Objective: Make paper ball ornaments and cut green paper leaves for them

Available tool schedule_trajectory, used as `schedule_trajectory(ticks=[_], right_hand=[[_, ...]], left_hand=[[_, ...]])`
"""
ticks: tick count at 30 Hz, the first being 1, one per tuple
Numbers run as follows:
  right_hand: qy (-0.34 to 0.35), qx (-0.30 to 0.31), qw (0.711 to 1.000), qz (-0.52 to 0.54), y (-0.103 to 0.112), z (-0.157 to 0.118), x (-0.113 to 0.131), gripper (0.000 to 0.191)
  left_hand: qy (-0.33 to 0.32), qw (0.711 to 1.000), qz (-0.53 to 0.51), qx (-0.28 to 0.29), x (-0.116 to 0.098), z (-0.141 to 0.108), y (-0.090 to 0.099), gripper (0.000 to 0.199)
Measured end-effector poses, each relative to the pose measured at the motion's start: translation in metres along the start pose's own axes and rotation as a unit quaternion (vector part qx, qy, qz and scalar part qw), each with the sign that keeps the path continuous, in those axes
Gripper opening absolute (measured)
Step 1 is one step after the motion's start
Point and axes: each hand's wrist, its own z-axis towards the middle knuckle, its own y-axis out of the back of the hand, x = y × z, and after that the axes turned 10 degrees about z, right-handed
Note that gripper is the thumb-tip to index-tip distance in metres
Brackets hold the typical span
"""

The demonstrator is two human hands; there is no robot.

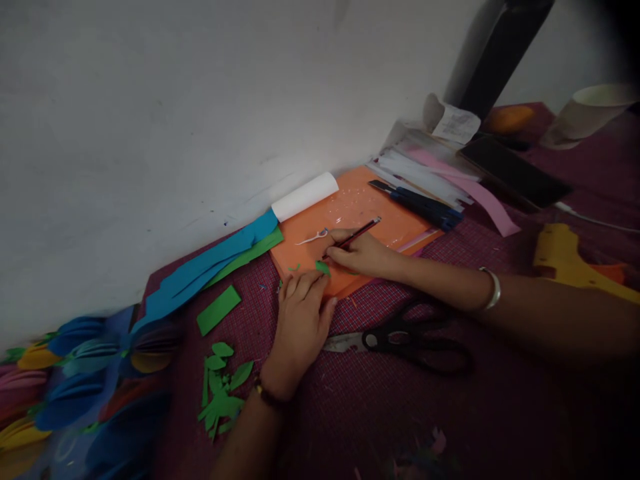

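My right hand is closed around a dark pencil, its lower end near a small green paper piece on the orange sheet. Fingers lying flat, my left hand rests on the sheet's near edge, its fingertips beside that green piece. Just beyond my right hand is a small white pick. Black-handled scissors lie below the sheet, blades toward my left hand. Green leaf shapes and scraps are heaped left of my left wrist, near a green rectangle.
Blue paper strips and a white roll lie along the wall. A blue-handled cutter, pink strip, phone, cup and yellow glue gun are at right. Colourful paper ornaments sit lower left.
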Motion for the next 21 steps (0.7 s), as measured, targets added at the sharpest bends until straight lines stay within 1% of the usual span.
schedule_trajectory(ticks=[5, 12, 19, 21], right_hand=[[-0.026, 0.001, 0.999, 0.034, -0.001, -0.0017, 0.0022, 0.009], [-0.013, -0.002, 0.999, 0.032, 0.0001, -0.0017, 0.0025, 0.008], [-0.033, 0.033, 0.999, 0.024, 0.0027, -0.0026, 0.0062, 0.01], [-0.025, 0.038, 0.999, 0.028, 0.0033, -0.0032, 0.0065, 0.01]], left_hand=[[-0.005, 1.0, 0.011, 0.006, 0.0, 0.0007, 0.0008, 0.031], [-0.009, 1.0, 0.021, 0.0, 0.001, 0.0004, 0.0003, 0.033], [-0.008, 1.0, 0.016, 0.004, 0.0019, 0.0017, 0.0026, 0.029], [-0.007, 1.0, 0.019, 0.002, 0.0018, 0.0018, 0.0027, 0.029]])
